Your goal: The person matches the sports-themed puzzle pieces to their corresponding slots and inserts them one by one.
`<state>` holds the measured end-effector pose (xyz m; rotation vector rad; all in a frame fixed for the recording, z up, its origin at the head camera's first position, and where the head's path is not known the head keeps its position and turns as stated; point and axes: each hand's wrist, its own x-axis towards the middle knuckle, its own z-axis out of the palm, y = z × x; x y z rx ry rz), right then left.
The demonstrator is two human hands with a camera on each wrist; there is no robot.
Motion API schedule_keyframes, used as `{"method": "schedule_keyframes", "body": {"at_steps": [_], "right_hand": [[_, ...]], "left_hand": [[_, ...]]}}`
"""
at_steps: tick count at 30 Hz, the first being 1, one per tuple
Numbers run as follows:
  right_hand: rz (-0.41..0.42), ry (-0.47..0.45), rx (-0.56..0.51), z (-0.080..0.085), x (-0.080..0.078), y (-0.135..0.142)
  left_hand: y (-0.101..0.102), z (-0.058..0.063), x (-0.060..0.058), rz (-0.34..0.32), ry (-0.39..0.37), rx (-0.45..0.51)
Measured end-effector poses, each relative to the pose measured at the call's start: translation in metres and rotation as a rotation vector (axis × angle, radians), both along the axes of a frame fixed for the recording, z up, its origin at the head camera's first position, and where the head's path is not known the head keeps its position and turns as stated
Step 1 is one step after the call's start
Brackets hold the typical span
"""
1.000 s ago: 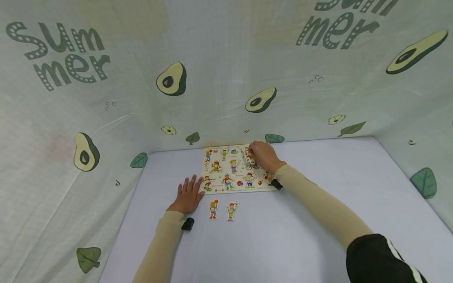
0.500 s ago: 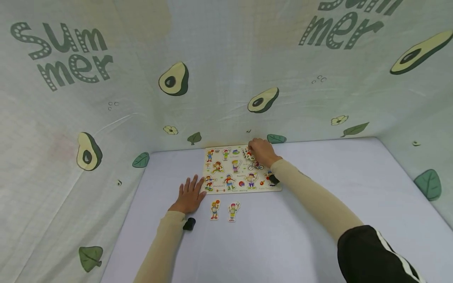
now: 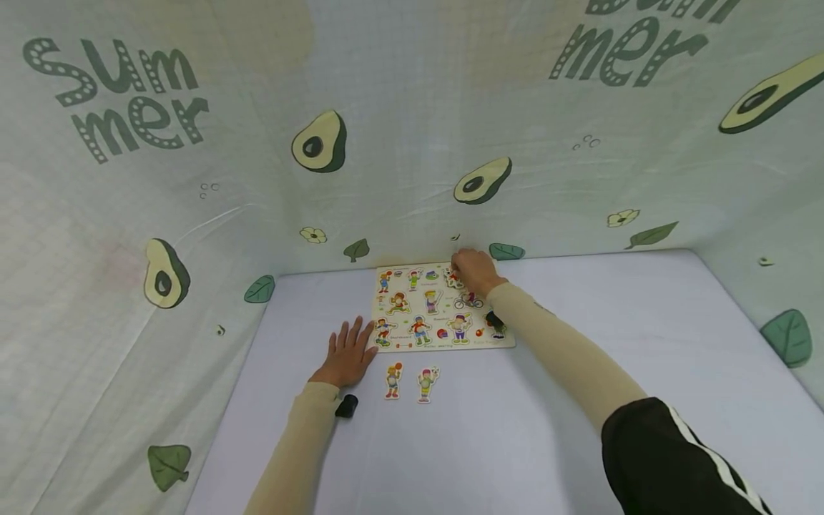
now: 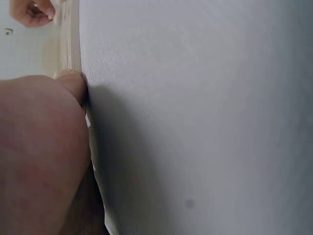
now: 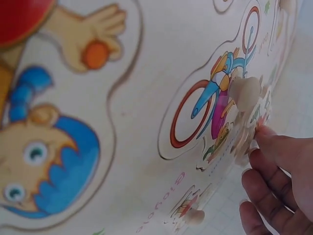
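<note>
A pale peg puzzle board [image 3: 450, 348] with colourful sports figures lies at the back of the table. My right hand [image 3: 476, 269] is over its upper right part. Its thumb and fingertips pinch a small puzzle piece [image 5: 243, 147] at the board's far edge, partly hidden by the fingers. Beside it in the right wrist view is the cyclist piece [image 5: 222, 93], with a wooden knob [image 5: 247, 94]. My left hand [image 3: 347, 354] rests flat with fingers spread, its thumb side against the board's left edge. In front of the board lie two loose figure pieces, one with an orange ball [image 3: 393, 383], one pink-capped [image 3: 425, 385].
A white-covered table [image 3: 515, 443] carries everything. Behind and beside it hangs a pale cloth [image 3: 386, 107] printed with avocados and leaves. A small black device [image 3: 347, 406] sits at the left wrist. Another small piece with a knob [image 5: 194, 216] shows in the right wrist view.
My right hand has shifted slightly towards the board's far edge, and the pinched piece has come down from a raised position onto the upper right of the board. The left hand stays put.
</note>
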<state>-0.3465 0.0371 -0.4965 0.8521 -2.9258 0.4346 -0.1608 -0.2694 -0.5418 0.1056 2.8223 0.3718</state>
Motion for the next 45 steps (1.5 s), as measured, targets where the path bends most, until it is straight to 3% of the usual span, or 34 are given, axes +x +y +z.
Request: {"method": "schedule_keyframes", "body": {"at_steps": [9,32,41,45], "right_hand": [[-0.013,-0.014,0.007,-0.002,-0.002,-0.003],[-0.02,-0.011,0.039,-0.006,-0.003,-0.004],[0.002,0.017,0.054,0.004,0.007,-0.007],[0.043,0.082,0.078,0.014,0.019,-0.01]], "left_hand": [[0.001,-0.002,0.001,0.0,0.001,0.016],[0.006,0.006,0.002,-0.004,0.0,0.03],[0.003,0.003,0.0,-0.002,0.005,0.022],[0.0,0.0,-0.001,0.003,0.016,0.021]]}}
